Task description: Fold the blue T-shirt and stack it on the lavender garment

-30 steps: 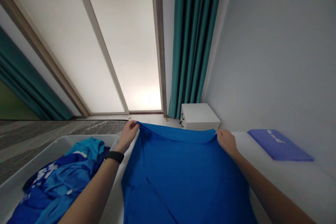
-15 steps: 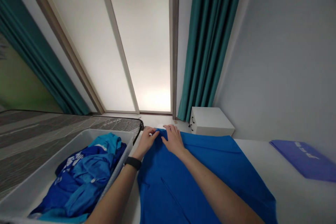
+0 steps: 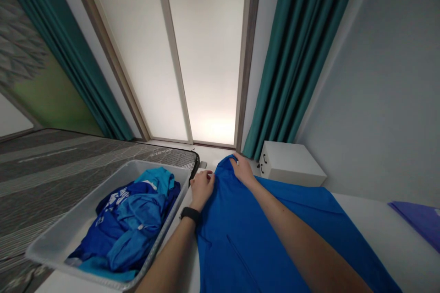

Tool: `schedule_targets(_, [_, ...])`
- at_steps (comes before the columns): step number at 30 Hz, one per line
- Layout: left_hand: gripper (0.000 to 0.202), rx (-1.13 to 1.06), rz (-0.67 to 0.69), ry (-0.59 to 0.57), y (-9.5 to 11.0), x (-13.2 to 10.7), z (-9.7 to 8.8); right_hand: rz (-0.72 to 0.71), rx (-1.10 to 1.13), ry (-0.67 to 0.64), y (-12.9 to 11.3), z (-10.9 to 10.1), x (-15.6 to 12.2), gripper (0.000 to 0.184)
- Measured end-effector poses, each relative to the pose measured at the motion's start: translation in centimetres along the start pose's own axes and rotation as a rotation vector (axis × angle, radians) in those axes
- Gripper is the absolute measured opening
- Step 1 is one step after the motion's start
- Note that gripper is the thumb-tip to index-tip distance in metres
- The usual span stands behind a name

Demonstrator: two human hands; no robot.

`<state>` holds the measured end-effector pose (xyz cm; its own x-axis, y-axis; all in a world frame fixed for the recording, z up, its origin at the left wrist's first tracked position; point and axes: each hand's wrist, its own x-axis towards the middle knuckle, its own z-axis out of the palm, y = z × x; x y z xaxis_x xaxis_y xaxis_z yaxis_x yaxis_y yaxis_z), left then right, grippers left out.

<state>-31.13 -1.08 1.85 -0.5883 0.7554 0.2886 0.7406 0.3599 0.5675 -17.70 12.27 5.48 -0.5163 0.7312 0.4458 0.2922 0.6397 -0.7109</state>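
A large blue garment [image 3: 237,219] lies spread over the white table in front of me. My right hand [image 3: 243,169] pinches its far edge near the left corner and holds that bit raised in a small peak. Beside the garment's left edge is my left hand [image 3: 202,188], with a black band on the wrist. Its fingers are curled, and thumb and forefinger meet the cloth edge; the exact grip is partly hidden. My right forearm lies across the garment and covers part of it.
Left of the garment stands a translucent plastic bin [image 3: 44,242] with crumpled blue clothes [image 3: 137,219] in it. A grey striped mattress [image 3: 68,169] lies behind the bin. A folded purple item [image 3: 419,224] rests on the table [image 3: 364,210] at right. Beyond is a white drawer cabinet [image 3: 292,160].
My right hand has moved away from my left and lifted the garment's far left corner. My left hand has shifted down along the left edge. The view has turned slightly left.
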Motion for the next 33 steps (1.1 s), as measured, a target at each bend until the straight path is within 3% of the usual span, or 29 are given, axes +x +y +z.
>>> schedule_targets(9, [0.02,0.193,0.026,-0.094,0.8,-0.5,-0.4,0.023,0.131,0.132,0.2,-1.1,1.7,0.022])
schedule_targets(19, [0.02,0.24,0.104,-0.152,1.2,-0.8,-0.8,0.056,0.221,0.222,0.2,-1.1,1.1,0.024])
schedule_targets(33, [0.026,0.376,0.15,-0.155,1.3,-1.1,-0.6,0.2,0.239,0.374,4.1,-0.5,-2.2,0.022])
